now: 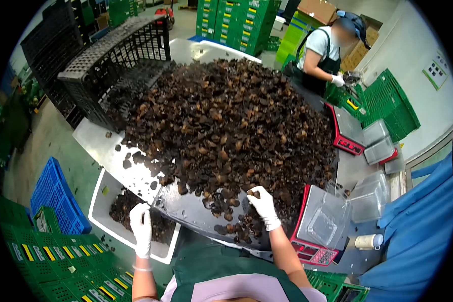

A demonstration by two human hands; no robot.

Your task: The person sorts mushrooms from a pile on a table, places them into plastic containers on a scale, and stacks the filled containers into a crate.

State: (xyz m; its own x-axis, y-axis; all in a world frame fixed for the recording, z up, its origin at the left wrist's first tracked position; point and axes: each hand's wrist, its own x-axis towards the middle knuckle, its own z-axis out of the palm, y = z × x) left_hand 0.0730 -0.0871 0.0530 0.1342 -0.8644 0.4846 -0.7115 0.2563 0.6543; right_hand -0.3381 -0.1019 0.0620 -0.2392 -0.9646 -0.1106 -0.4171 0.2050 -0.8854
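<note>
A large heap of dark brown wood ear mushrooms (231, 116) covers the metal table (181, 204). At its near edge my right hand (262, 205), in a white glove, pinches a brownish wood ear piece (255, 194) between thumb and fingers. Loose pieces lie on the table just below and left of it. My left hand (141, 229), also gloved, is over the white bin (96, 201) beside the table, its fingers drawn together. Whether anything is between them is hidden. More dark mushroom pieces (123, 206) lie inside that bin.
A black crate (93, 65) lies tipped at the heap's far left. On the right stand red scales (312, 251) and clear plastic boxes (370, 196), with a bottle (368, 242) nearby. Green crates (50, 256) fill the lower left. A co-worker (317, 55) stands across the table.
</note>
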